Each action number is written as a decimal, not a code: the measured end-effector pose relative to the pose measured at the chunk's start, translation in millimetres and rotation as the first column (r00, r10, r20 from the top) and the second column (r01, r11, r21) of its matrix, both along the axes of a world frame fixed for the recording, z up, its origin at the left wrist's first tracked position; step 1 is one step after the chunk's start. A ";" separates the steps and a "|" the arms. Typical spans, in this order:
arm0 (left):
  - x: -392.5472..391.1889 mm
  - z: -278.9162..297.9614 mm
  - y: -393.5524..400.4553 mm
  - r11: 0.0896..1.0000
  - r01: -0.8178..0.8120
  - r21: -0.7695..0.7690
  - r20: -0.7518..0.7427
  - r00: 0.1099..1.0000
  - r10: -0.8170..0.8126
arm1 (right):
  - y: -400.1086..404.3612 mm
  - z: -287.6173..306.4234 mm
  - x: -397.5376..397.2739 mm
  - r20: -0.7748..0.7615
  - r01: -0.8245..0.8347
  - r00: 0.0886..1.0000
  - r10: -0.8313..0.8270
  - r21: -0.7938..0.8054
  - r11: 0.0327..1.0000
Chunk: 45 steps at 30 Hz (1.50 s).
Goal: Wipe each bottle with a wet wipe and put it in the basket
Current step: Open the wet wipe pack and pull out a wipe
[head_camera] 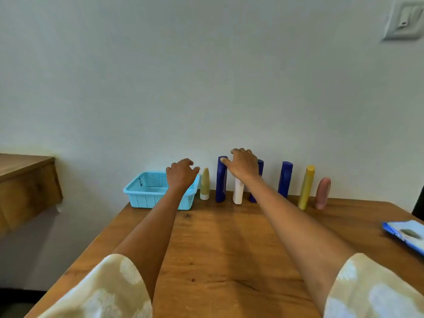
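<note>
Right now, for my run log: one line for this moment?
left hand: over basket, empty | right hand: at bottles | none wiped

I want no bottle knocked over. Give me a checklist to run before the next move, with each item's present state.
1. Basket sits upright and open on the table: ok.
2. All seven bottles stand upright along the wall: ok.
3. Right hand is over the white bottle, thumb at the tall blue bottle; secure grip on one bottle: cannot tell.
4. Left hand holds a wipe: not ok, it is empty.
5. Wipe pack lies at the table's right edge, within reach: ok.
6. Neighbouring bottles stand clear of the right hand: not ok, they are close on both sides.
</note>
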<state>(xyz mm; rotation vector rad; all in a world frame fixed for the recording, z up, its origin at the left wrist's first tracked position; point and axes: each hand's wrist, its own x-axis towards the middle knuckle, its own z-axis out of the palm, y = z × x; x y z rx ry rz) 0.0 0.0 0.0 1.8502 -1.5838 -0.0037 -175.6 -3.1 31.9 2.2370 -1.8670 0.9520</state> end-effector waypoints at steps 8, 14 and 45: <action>-22.8 4.0 -21.7 0.998 -0.055 0.023 0.211 0.976 0.049 | -20.7 0.6 12.8 -0.099 0.029 0.995 -0.025 0.044 0.999; -29.7 -7.9 -25.7 0.993 -0.117 0.031 0.252 0.962 0.106 | -26.5 -8.4 15.2 -0.076 0.037 0.996 -0.038 -0.008 0.999; 12.9 -14.7 118.3 0.976 0.217 0.013 -0.035 0.976 -0.217 | 95.7 -21.2 -9.6 0.153 -0.044 0.987 0.049 -0.038 0.998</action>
